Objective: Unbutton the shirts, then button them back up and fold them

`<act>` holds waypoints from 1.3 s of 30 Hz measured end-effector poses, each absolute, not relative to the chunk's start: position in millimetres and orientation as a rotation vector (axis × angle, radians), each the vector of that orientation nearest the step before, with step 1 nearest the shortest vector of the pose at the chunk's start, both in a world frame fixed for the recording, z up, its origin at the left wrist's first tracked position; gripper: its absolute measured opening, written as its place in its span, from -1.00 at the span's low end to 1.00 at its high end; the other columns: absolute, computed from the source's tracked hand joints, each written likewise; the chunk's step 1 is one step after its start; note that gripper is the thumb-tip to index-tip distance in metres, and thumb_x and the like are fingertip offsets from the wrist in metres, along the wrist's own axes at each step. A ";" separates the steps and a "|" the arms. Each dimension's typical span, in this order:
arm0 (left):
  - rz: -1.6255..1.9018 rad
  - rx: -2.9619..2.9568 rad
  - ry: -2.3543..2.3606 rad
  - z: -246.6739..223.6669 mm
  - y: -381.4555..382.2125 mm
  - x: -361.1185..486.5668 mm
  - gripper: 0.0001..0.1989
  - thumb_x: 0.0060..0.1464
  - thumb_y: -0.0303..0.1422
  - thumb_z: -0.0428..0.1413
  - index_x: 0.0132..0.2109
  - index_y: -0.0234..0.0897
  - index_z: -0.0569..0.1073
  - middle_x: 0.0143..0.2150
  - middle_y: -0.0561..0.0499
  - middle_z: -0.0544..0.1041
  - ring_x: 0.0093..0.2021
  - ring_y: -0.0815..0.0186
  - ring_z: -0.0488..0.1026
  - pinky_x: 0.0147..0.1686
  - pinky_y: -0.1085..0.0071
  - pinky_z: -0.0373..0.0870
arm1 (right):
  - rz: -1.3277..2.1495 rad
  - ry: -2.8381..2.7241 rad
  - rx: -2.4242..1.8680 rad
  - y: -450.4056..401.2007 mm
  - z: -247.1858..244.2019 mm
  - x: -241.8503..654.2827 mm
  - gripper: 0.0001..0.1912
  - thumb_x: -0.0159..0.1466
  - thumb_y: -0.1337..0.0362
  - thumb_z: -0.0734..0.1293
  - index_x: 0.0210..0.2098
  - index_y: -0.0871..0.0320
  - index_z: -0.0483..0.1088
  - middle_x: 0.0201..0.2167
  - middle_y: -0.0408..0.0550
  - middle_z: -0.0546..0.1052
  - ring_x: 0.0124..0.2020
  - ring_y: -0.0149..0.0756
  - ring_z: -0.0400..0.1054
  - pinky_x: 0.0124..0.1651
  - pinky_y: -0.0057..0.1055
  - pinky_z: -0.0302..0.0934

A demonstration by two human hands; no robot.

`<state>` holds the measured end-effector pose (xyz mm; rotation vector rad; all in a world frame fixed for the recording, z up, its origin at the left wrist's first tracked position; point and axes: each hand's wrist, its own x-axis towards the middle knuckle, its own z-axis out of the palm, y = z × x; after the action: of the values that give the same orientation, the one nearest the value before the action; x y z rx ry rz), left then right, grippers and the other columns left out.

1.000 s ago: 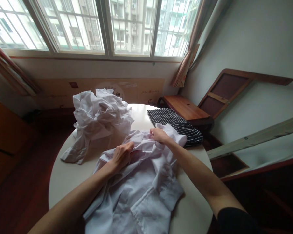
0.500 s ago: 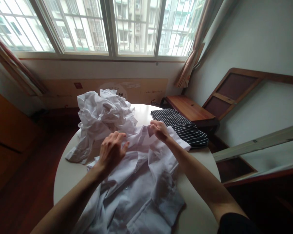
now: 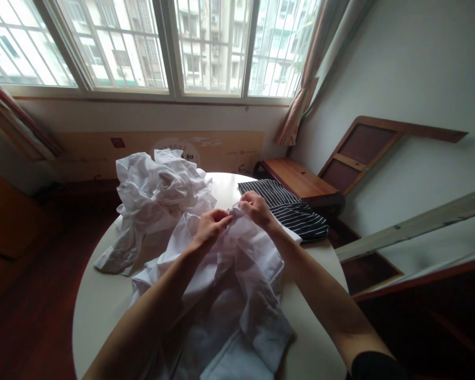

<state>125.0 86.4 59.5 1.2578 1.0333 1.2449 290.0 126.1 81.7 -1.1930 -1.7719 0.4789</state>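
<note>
A white shirt [image 3: 225, 295] lies spread over the near half of the round table, its lower part toward me. My left hand [image 3: 212, 226] is closed in a pinch on the upper edge of the shirt. Close beside it, my right hand [image 3: 255, 208] grips the same edge, the fingers curled round the cloth. The edge is lifted a little off the table between both hands. Fingers cover the exact spot they pinch. Behind my left hand sits a crumpled heap of white clothing [image 3: 162, 184]. A folded black-and-white striped garment [image 3: 285, 206] lies just beyond my right hand.
The round white table [image 3: 91, 316] carries all the clothing. Past its far right edge stands a low wooden bench [image 3: 296, 177]. A barred window [image 3: 209, 47] with curtains [image 3: 296, 119] runs along the back. A wooden-framed panel [image 3: 360, 153] leans by the right wall.
My left hand has moved right and closed on the shirt's upper edge, near my right hand. The shirt's top is now gathered up between them. The view has shifted slightly.
</note>
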 end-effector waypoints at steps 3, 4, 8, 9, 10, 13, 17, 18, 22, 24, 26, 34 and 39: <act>1.249 1.168 1.002 55.7 86.7 124.9 -0.65 -0.28 -0.15 0.30 -0.48 -0.34 0.41 -0.63 0.14 0.32 -0.63 0.53 0.17 -0.62 0.55 0.06 | 0.183 -1.541 -1.280 112.5 77.7 284.9 -0.80 0.08 0.29 0.26 -0.27 0.17 0.36 -0.32 -0.01 0.40 -0.35 -0.27 0.25 -0.21 -0.32 0.20; 1.255 1.154 0.997 53.7 87.2 125.0 -0.64 -0.28 -0.14 0.30 -0.48 -0.34 0.40 -0.63 0.15 0.31 -0.64 0.53 0.16 -0.63 0.55 0.05 | 0.176 -1.541 -1.240 105.5 76.6 282.3 -0.80 0.11 0.29 0.26 -0.25 0.17 0.37 -0.32 -0.01 0.40 -0.36 -0.28 0.26 -0.22 -0.32 0.21; 1.286 1.173 0.958 45.9 90.1 125.1 -0.62 -0.25 -0.13 0.29 -0.44 -0.34 0.39 -0.62 0.14 0.31 -0.62 0.53 0.18 -0.62 0.56 0.07 | 0.362 -1.730 -1.117 83.0 70.7 271.3 -0.88 0.17 0.27 0.28 -0.38 0.15 0.45 -0.44 -0.06 0.45 -0.44 -0.31 0.30 -0.29 -0.36 0.23; 1.299 1.191 0.952 44.4 90.6 124.6 -0.63 -0.24 -0.13 0.29 -0.44 -0.34 0.40 -0.60 0.13 0.32 -0.61 0.52 0.20 -0.61 0.56 0.09 | 0.410 -1.729 -1.123 81.6 68.1 269.3 -0.88 0.16 0.27 0.29 -0.39 0.15 0.47 -0.44 -0.05 0.47 -0.43 -0.30 0.33 -0.28 -0.36 0.24; 1.316 1.211 0.949 43.2 91.0 123.8 -0.64 -0.23 -0.15 0.29 -0.43 -0.34 0.41 -0.58 0.11 0.34 -0.59 0.51 0.22 -0.60 0.56 0.12 | 0.466 -1.705 -1.136 82.0 65.2 267.7 -0.88 0.16 0.27 0.30 -0.39 0.16 0.48 -0.43 -0.04 0.50 -0.42 -0.29 0.35 -0.28 -0.35 0.25; 1.348 1.278 0.947 40.6 91.8 119.2 -0.69 -0.23 -0.20 0.29 -0.42 -0.35 0.44 -0.50 0.05 0.42 -0.50 0.46 0.30 -0.51 0.53 0.23 | 0.693 -1.620 -1.132 90.0 56.4 266.2 -0.84 0.15 0.24 0.31 -0.35 0.18 0.49 -0.42 -0.02 0.54 -0.44 -0.28 0.38 -0.33 -0.35 0.27; 1.317 1.371 0.940 37.2 93.7 112.7 -0.73 -0.20 -0.22 0.28 -0.41 -0.35 0.47 -0.46 0.01 0.46 -0.45 0.41 0.36 -0.42 0.49 0.30 | 1.005 -1.596 -1.027 98.5 53.6 269.1 -0.82 0.09 0.21 0.35 -0.37 0.19 0.48 -0.49 -0.09 0.51 -0.52 -0.39 0.32 -0.43 -0.43 0.24; 1.311 1.382 0.938 36.3 94.3 111.8 -0.73 -0.19 -0.22 0.27 -0.41 -0.35 0.47 -0.46 0.01 0.47 -0.45 0.40 0.36 -0.42 0.48 0.30 | 1.066 -1.589 -0.997 98.9 54.5 269.9 -0.82 0.07 0.21 0.36 -0.38 0.20 0.48 -0.51 -0.12 0.50 -0.53 -0.41 0.31 -0.44 -0.45 0.23; 1.324 1.417 0.970 34.1 95.3 111.4 -0.75 -0.15 -0.23 0.26 -0.39 -0.35 0.49 -0.45 0.00 0.49 -0.44 0.39 0.38 -0.42 0.49 0.29 | 1.166 -1.561 -0.932 98.2 56.6 270.8 -0.79 0.04 0.18 0.39 -0.41 0.21 0.46 -0.54 -0.15 0.47 -0.54 -0.45 0.30 -0.44 -0.48 0.25; 1.339 1.445 1.025 34.4 95.2 111.5 -0.77 -0.14 -0.25 0.25 -0.38 -0.35 0.51 -0.44 -0.01 0.51 -0.43 0.38 0.40 -0.42 0.49 0.28 | 1.151 -1.562 -0.943 98.2 55.0 270.3 -0.78 0.04 0.17 0.40 -0.40 0.21 0.46 -0.52 -0.14 0.48 -0.53 -0.42 0.33 -0.43 -0.45 0.27; 1.328 1.468 1.062 35.2 95.2 110.7 -0.78 -0.13 -0.27 0.24 -0.36 -0.34 0.53 -0.41 -0.03 0.53 -0.42 0.37 0.41 -0.41 0.48 0.29 | 1.083 -1.580 -0.995 97.4 53.1 269.7 -0.78 0.07 0.17 0.39 -0.38 0.20 0.46 -0.50 -0.11 0.50 -0.51 -0.37 0.37 -0.42 -0.42 0.30; 1.370 1.614 1.154 36.0 90.1 112.6 -0.78 0.02 -0.24 0.14 -0.34 -0.33 0.51 -0.40 -0.02 0.53 -0.42 0.35 0.42 -0.43 0.48 0.30 | 0.574 -1.777 -1.205 79.8 62.4 260.5 -0.89 0.16 0.32 0.27 -0.38 0.15 0.46 -0.48 -0.08 0.53 -0.43 -0.28 0.41 -0.32 -0.36 0.26; 1.589 1.827 1.328 39.2 74.3 121.2 -0.84 0.11 -0.31 0.07 -0.31 -0.27 0.50 -0.32 -0.03 0.52 -0.33 0.36 0.43 -0.32 0.47 0.35 | 0.801 -1.537 -1.161 81.6 55.1 251.0 -0.91 0.12 0.31 0.29 -0.44 0.17 0.44 -0.54 -0.10 0.49 -0.53 -0.33 0.36 -0.41 -0.39 0.26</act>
<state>121.2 74.3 39.2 1.8266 1.3280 1.5893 251.0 81.6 55.1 -1.1607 -1.5370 0.8014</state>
